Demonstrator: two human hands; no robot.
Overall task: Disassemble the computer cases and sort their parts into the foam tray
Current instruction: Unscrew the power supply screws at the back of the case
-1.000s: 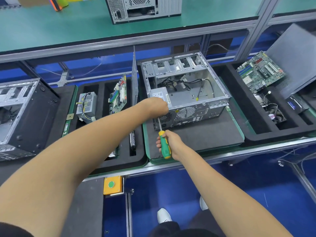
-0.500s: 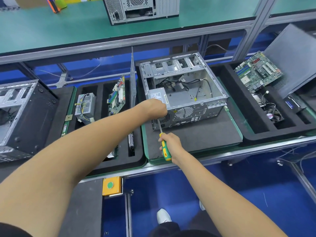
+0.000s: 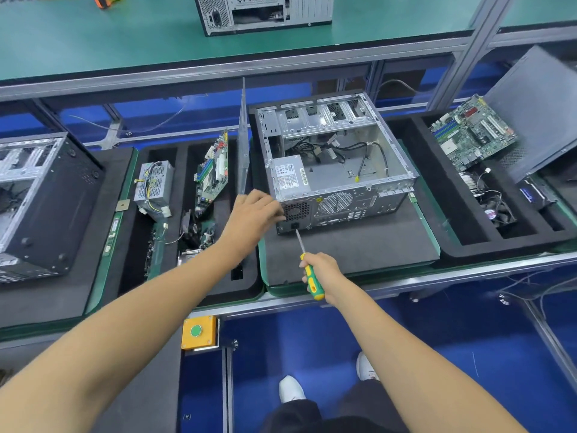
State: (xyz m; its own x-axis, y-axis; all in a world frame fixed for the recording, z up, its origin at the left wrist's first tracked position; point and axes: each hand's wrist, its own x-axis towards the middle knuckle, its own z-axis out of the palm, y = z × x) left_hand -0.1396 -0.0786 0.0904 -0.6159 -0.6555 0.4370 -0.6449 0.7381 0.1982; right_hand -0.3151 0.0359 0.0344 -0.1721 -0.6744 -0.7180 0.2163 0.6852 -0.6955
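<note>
Risk review, largest item down.

Computer case (image 3: 337, 170): open chassis lying on the dark foam pad, just ahead of both hands, rear panel toward the person. Not clamped; liable to slide or twist on the foam under a hard push along the driver, judged from the bare left-hand contact only.

Foam tray (image 3: 137, 245): left of the left hand, slots already holding a loose power supply and an upright circuit board. Risk of knocking the standing side panel (image 3: 243, 142), just beyond the left fingers, into that board during any reach across.

Power supply (image 3: 288, 178): seated in the case's near-left corner, directly ahead of the left fingers. Likely to drop or tilt inside once its last rear screw is free, if unsupported; cables further in could snag on lifting out.

Left hand (image 3: 254, 214): fingers loosely curved against the case's rear-left corner, gripping nothing discernible; any small screw beneath cannot be told.

Right hand (image 3: 321, 273): fingers wrapped firmly round the handle of the screwdriver (image 3: 307, 265).

Driver tip: at the rear panel near the power socket, just right of the left fingers. Slip hazard toward those fingers; possible cam-out, stripped head, lost screw.
</note>
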